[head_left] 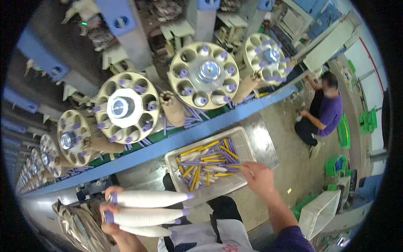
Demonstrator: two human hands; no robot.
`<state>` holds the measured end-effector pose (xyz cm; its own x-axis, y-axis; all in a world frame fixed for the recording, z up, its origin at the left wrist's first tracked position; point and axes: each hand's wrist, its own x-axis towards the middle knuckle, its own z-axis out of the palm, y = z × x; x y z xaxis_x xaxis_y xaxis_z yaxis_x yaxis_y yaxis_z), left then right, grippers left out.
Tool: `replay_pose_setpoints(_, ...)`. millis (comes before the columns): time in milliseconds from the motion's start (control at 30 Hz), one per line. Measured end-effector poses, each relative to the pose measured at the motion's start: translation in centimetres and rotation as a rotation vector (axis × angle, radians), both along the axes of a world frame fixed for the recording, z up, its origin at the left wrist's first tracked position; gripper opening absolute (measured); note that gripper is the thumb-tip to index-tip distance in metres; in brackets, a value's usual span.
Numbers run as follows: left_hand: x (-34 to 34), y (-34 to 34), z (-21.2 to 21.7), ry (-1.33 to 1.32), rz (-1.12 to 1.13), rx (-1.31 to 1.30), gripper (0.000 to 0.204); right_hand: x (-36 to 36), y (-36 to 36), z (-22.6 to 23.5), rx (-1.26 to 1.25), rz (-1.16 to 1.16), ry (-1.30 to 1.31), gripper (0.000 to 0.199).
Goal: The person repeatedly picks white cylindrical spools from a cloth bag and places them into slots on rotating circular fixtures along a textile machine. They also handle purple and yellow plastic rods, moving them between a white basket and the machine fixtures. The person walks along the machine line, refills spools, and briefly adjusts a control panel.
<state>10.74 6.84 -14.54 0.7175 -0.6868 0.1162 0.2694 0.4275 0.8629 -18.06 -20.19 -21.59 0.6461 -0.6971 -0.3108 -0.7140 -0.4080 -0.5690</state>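
Observation:
My left hand holds three white yarn bobbins with purple tips, stacked side by side and pointing right. My right hand grips the right rim of a white plastic basket that lies on the floor in front of me. In the basket are several empty yellow and purple tubes. Straight ahead runs a row of cream round magazines with pockets, several of which hold white bobbins with purple ends.
A blue rail runs along the machine's foot, with loose purple tubes behind it. A person in a purple shirt crouches at the right by the machine. An empty white basket stands at lower right, green crates beyond.

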Motion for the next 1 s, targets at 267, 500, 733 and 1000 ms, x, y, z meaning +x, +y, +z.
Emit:
replay_pose_setpoints(267, 4.2, 2.6, 6.9, 0.638, -0.27, -0.247, 0.044, 19.1, 9.3, 17.6, 1.192, 0.46, -0.266, 0.048)
replay_pose_setpoints(500, 14.2, 7.6, 11.0, 0.51, -0.242, -0.227, 0.044, 24.7, 14.5, 20.1, 1.577, 0.223, -0.216, 0.038)
replay_pose_setpoints(733, 26.7, 19.2, 11.9, 0.491, 0.106, -0.41, 0.039, 25.2, 17.7, 15.8, 0.969, -0.119, -0.483, 0.02)
replay_pose_setpoints(1000, 28.6, 22.5, 9.7, 0.545, 0.271, -0.48, 0.041, 37.8, 32.5, 15.3, 1.684, 0.35, -0.441, 0.034)
